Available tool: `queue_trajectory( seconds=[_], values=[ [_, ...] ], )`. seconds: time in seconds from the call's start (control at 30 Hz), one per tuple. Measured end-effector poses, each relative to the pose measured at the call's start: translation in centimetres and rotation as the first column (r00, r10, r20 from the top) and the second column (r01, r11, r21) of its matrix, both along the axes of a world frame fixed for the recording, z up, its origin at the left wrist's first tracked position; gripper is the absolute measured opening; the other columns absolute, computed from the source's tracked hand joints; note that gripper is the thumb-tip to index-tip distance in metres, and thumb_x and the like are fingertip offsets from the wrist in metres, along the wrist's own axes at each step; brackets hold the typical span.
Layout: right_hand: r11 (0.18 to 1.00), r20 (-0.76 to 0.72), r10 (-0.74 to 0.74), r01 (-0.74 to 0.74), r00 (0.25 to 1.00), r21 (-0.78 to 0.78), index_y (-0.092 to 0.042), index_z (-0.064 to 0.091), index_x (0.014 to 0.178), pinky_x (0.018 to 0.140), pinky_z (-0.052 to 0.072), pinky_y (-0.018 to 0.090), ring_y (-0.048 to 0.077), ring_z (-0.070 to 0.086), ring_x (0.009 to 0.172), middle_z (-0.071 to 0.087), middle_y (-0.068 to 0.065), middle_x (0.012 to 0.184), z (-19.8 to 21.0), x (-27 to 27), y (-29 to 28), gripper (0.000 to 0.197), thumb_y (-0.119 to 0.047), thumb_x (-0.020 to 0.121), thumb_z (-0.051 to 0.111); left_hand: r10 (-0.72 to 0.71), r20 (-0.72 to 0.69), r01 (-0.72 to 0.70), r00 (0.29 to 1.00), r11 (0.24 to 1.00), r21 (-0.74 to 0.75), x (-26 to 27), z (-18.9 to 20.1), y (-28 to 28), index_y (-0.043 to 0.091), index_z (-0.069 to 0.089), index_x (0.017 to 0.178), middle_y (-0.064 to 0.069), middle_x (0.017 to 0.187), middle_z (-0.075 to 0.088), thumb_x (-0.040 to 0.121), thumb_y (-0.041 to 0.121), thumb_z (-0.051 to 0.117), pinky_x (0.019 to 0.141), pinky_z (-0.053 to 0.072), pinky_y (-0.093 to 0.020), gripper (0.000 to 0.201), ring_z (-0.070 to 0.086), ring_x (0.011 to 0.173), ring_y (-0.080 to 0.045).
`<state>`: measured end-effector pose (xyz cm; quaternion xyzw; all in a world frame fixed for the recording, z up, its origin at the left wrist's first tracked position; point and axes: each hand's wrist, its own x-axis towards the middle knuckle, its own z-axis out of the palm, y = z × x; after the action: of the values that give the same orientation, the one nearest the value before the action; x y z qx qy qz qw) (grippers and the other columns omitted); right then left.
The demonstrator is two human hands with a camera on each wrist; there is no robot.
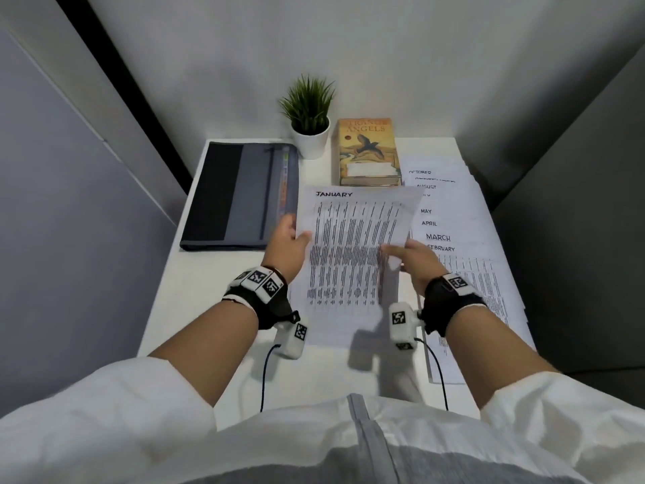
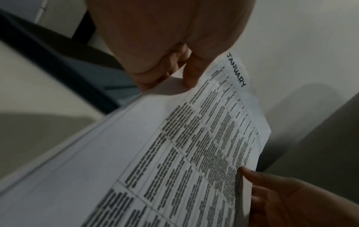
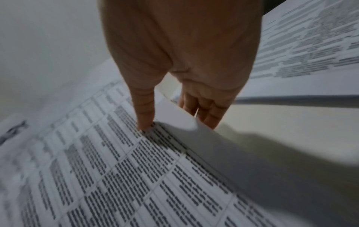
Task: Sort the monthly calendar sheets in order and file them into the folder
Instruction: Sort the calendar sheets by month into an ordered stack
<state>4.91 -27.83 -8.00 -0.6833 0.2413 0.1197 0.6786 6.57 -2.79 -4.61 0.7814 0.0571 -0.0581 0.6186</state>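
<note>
The JANUARY sheet (image 1: 352, 253) is lifted above the middle of the white table (image 1: 195, 291), held at both side edges. My left hand (image 1: 291, 239) pinches its left edge, thumb on top (image 2: 191, 76). My right hand (image 1: 406, 255) pinches the right edge, thumb on the print (image 3: 144, 121) and fingers beneath. The other monthly sheets (image 1: 453, 225) lie fanned at the right, with FEBRUARY, MARCH, APRIL, MAY, AUGUST and OCTOBER readable. The dark grey folder (image 1: 241, 195) lies closed at the back left.
A small potted plant (image 1: 309, 117) and a yellow book (image 1: 368, 151) stand at the back of the table against the wall. Grey partition walls close in on both sides. Cables hang from both wrist cameras near the table's front edge.
</note>
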Motion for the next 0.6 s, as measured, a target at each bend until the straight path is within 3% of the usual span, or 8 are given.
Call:
queue_trajectory(
  seconds=[0.1,0.17,0.23,0.27,0.37,0.43,0.53,0.6],
  values=[
    [0.991,0.249,-0.092,0.063,0.964,0.119,-0.011,0.071,0.103,0.083,0.053,0.03,0.023,0.067,0.102,0.072,0.006,0.107,4.6,1.1,0.0,0.025,-0.008,0.079,0.073,0.065,0.128,-0.047,0.99,0.989,-0.14,0.6,3.3,-1.1,0.039,0.057,0.105,0.008,0.108,0.07,0.093,0.008,0.053,0.086,0.054,-0.032,0.034,0.067,0.096,-0.005],
    [0.986,0.383,-0.113,0.057,0.917,0.155,-0.012,0.071,0.104,0.079,0.055,0.026,0.018,0.069,0.097,0.073,0.004,0.105,6.9,1.2,0.1,0.025,-0.005,0.079,0.072,0.094,0.186,-0.064,0.978,0.985,-0.16,0.1,4.3,-1.4,0.048,0.053,0.118,0.018,0.115,0.066,0.093,0.019,0.054,0.091,0.052,-0.028,0.039,0.062,0.105,0.001],
    [0.991,0.45,-0.09,0.036,0.889,0.127,-0.016,0.072,0.101,0.074,0.054,0.02,0.014,0.07,0.094,0.074,0.001,0.103,7.6,0.9,0.2,0.025,-0.003,0.079,0.072,0.087,0.201,-0.064,0.976,0.991,-0.115,-0.5,4.4,-1.5,0.029,0.036,0.142,0.004,0.135,0.057,0.094,0.033,0.051,0.106,0.043,-0.033,0.051,0.053,0.123,-0.009],
    [0.995,0.457,-0.071,0.031,0.887,0.093,-0.017,0.072,0.099,0.073,0.054,0.02,0.012,0.07,0.091,0.074,-0.002,0.1,7.4,0.6,0.3,0.026,-0.002,0.078,0.072,0.069,0.207,-0.053,0.976,0.995,-0.082,-1.1,4.1,-1.5,0.021,0.032,0.143,-0.001,0.135,0.056,0.093,0.037,0.05,0.107,0.042,-0.035,0.055,0.053,0.124,-0.012],
    [0.999,0.417,-0.022,0.039,0.908,-0.032,-0.013,0.071,0.093,0.079,0.054,0.032,0.014,0.066,0.086,0.073,0.0,0.094,5.7,-0.2,0.6,0.026,-0.002,0.071,0.077,0.048,0.278,-0.047,0.959,0.999,-0.011,-2.8,2.8,-1.8,0.017,0.041,0.119,0.005,0.104,0.059,0.095,0.033,0.049,0.087,0.051,-0.035,0.029,0.059,0.093,-0.001],
    [0.997,0.375,-0.015,0.045,0.927,-0.071,-0.01,0.071,0.095,0.082,0.053,0.038,0.019,0.065,0.087,0.073,0.006,0.096,4.7,-0.3,0.9,0.029,-0.006,0.068,0.079,0.082,0.291,-0.084,0.953,0.996,-0.008,-3.2,2.2,-2.2,0.015,0.041,0.112,0.006,0.092,0.054,0.097,0.024,0.048,0.074,0.048,-0.03,0.019,0.054,0.077,0.006],
    [0.997,0.366,-0.051,0.071,0.929,-0.04,-0.012,0.072,0.096,0.08,0.053,0.035,0.017,0.067,0.086,0.074,0.004,0.096,4.2,0.3,1.6,0.031,-0.011,0.066,0.079,0.144,0.256,-0.126,0.956,0.988,-0.084,-2.9,2.2,-2.5,0.017,0.038,0.114,0.003,0.091,0.055,0.098,0.018,0.043,0.071,0.049,-0.033,0.016,0.054,0.073,0.001],
    [0.995,0.362,-0.097,0.093,0.927,0.028,-0.016,0.073,0.095,0.081,0.054,0.033,0.018,0.069,0.089,0.074,0.001,0.095,4.5,1.0,1.8,0.032,-0.011,0.064,0.079,0.164,0.267,-0.137,0.95,0.984,-0.117,-2.4,2.5,-2.4,0.027,0.034,0.116,0.006,0.096,0.057,0.098,0.023,0.04,0.072,0.051,-0.02,0.02,0.056,0.077,0.002]
  ],
)
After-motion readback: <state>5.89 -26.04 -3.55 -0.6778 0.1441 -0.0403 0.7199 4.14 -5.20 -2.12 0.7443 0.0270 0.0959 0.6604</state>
